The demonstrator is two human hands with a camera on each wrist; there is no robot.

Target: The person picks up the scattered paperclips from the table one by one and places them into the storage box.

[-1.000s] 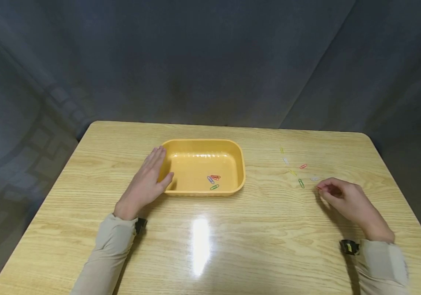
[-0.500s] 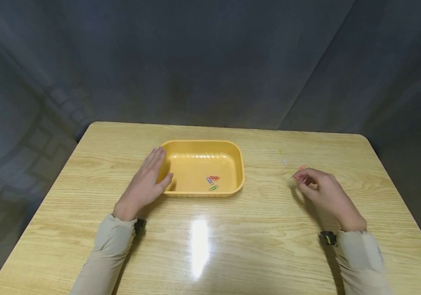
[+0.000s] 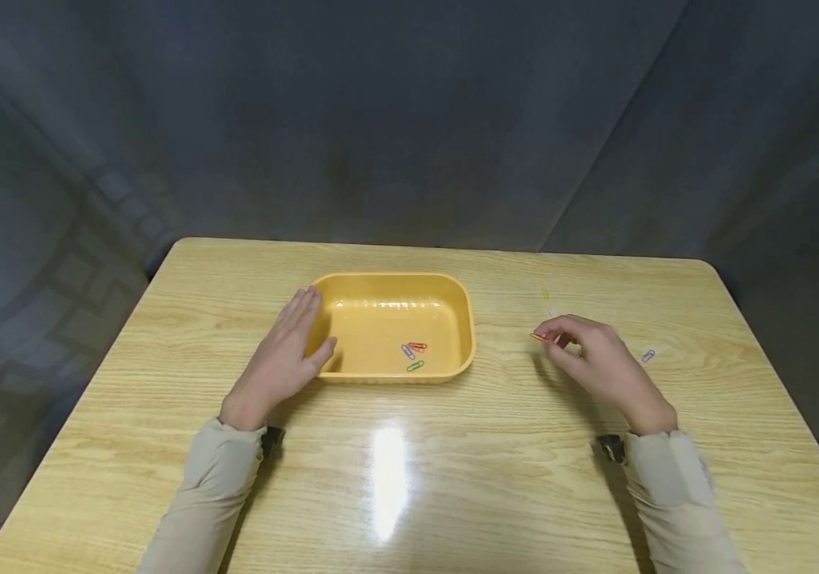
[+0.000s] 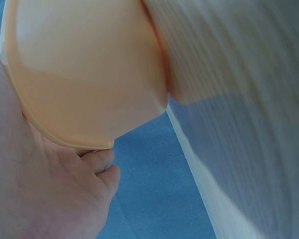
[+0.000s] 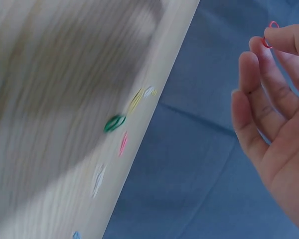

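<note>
In the head view my left hand (image 3: pixel 278 359) rests against the left end of a yellow plastic tray (image 3: pixel 468 319), its fingers straight along the rim and the thumb over the near corner. The left wrist view shows the palm touching the tray's rim (image 4: pixel 45 133). My right hand (image 3: pixel 599 363) is over the table right of the tray, pinching a red paper clip (image 5: pixel 267 44) between thumb and index finger. Inside the tray lie a blue paper clip (image 3: pixel 407 351), a green paper clip (image 3: pixel 415 366) and red clips (image 3: pixel 418 346).
Loose paper clips lie on the table around and under the right hand: a yellow clip (image 3: pixel 545 293), a blue clip (image 3: pixel 648 355), a green clip (image 5: pixel 114 123), a pink clip (image 5: pixel 123 144) and a white clip (image 5: pixel 97 180). Dark curtains (image 3: pixel 409 127) stand behind the wooden table (image 3: pixel 495 462).
My right hand has moved left toward the tray with the red paper clip pinched, uncovering a blue clip on the table at right. My left hand has stayed at the tray.
</note>
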